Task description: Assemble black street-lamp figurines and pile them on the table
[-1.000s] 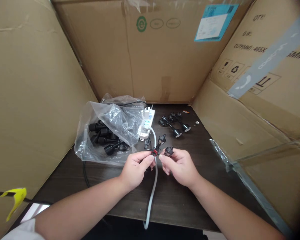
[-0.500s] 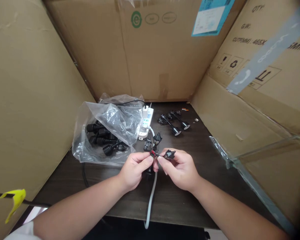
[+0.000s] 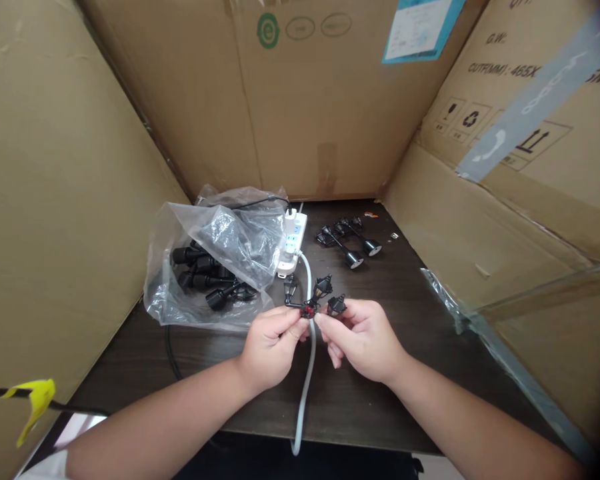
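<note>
Between my hands is a small black model street lamp (image 3: pixel 323 287) with several lantern heads and a bit of red at its centre. My left hand (image 3: pixel 273 343) pinches it on the left side near the red part. The thumb and forefinger of my right hand (image 3: pixel 363 340) close on its right side, beside the lantern nearest that hand. My fingers hide part of the lamp. Just left of my hands, a clear plastic bag (image 3: pixel 230 233) holds several black lamps (image 3: pixel 220 297). Two similar lamps (image 3: pixel 353 259) lie on the dark table beyond my right hand.
A white power strip (image 3: pixel 293 243) with a plug stands behind my hands. Its pale cable (image 3: pixel 303 407) runs under them to the table's front edge. Cardboard boxes (image 3: pixel 320 100) wall the left, back and right. Small scraps (image 3: pixel 394 236) lie at the back right.
The lamp has turned and tilted in my fingers, its lanterns now spread differently and its dark base no longer showing below. My right fingers have shifted slightly on it.
</note>
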A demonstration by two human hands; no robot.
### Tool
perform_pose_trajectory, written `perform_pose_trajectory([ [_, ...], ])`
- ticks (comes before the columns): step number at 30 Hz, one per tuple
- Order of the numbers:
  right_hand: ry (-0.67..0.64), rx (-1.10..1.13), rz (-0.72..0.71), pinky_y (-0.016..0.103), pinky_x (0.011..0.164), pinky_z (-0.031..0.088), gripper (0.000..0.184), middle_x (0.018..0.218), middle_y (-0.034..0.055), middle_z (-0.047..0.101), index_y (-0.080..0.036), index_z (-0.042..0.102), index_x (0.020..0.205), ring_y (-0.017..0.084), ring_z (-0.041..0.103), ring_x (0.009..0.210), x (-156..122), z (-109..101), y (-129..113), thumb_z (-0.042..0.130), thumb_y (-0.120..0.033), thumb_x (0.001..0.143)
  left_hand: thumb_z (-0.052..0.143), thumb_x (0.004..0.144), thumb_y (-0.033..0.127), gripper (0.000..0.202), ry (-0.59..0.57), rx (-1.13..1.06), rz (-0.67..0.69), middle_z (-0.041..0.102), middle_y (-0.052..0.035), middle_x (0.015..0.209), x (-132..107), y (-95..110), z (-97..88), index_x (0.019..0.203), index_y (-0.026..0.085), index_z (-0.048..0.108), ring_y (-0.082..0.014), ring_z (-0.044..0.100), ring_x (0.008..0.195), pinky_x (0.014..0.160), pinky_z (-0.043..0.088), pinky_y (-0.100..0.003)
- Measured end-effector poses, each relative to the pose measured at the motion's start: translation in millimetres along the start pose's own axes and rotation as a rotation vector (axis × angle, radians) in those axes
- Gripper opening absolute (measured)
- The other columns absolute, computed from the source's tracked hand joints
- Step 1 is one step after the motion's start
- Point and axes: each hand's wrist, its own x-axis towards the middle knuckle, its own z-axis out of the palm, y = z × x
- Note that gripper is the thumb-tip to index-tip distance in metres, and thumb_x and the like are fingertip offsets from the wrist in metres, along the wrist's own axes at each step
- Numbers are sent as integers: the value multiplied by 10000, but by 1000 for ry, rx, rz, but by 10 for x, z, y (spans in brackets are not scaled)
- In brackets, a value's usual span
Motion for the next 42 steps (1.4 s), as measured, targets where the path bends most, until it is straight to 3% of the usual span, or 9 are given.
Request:
perform_pose_trajectory([
  [5,12,13,8,208,329,389,338,418,-26,535,-154,564,578,101,494,308,39,-19,9,703,-382,786,560,901,328,354,-48,-141,-131,578,-24,588,41,40,2,603,153,637,-135,544,583,603,447,-253],
  [11,-175,135,-3,217,413,472,334,665,42,687,-142,598,751,102,570,440,96,-86,17,791,-408,693,659,833,370,252,-64,-698,-435,581,-9,619,48,-9,23,787,122,665,-104,523,507,471,468,-227],
  [14,-190,90,25,203,405,448,346,549,2,627,-139,588,720,94,546,411,129,-128,56,749,-444,741,749,753,319,227,-39,-903,-524,560,14,560,66,-32,-4,820,122,656,-93,504,460,429,476,-221],
  [18,-236,35,89,200,415,444,381,512,-1,601,-116,612,675,94,547,412,177,-123,115,690,-468,798,783,722,264,208,-56,-1008,-563,562,15,511,91,-12,-52,764,108,652,-102,555,475,498,524,-239],
  [22,-274,198,48,215,458,481,346,675,59,695,-107,661,809,120,621,514,185,-59,154,662,-452,834,737,774,336,256,-161,-1041,-572,583,-14,518,82,-7,-55,750,87,680,-135,606,515,554,553,-281],
  [26,-146,233,-20,228,443,480,276,599,14,660,-129,645,775,106,580,449,162,-45,160,710,-396,808,688,808,387,320,-245,-992,-561,604,-45,525,77,-24,-26,718,80,687,-165,619,530,527,552,-301],
  [33,-13,17,-26,213,397,410,386,438,-34,545,-152,566,615,97,519,367,127,-77,101,710,-471,778,658,835,409,369,-120,-689,-465,609,-37,583,44,-34,0,630,103,643,-133,583,529,530,514,-262],
  [38,38,20,25,202,352,365,433,405,-34,523,-163,518,546,96,500,324,105,-42,99,715,-483,762,596,878,431,416,-144,-574,-393,617,-41,577,18,-94,-5,615,111,637,-139,589,540,567,493,-264],
  [42,52,69,68,205,335,363,419,386,-48,487,-153,553,550,101,493,303,80,-3,106,705,-474,774,618,858,436,399,-162,-610,-413,638,-47,575,10,-131,9,623,117,657,-146,583,520,566,491,-277],
])
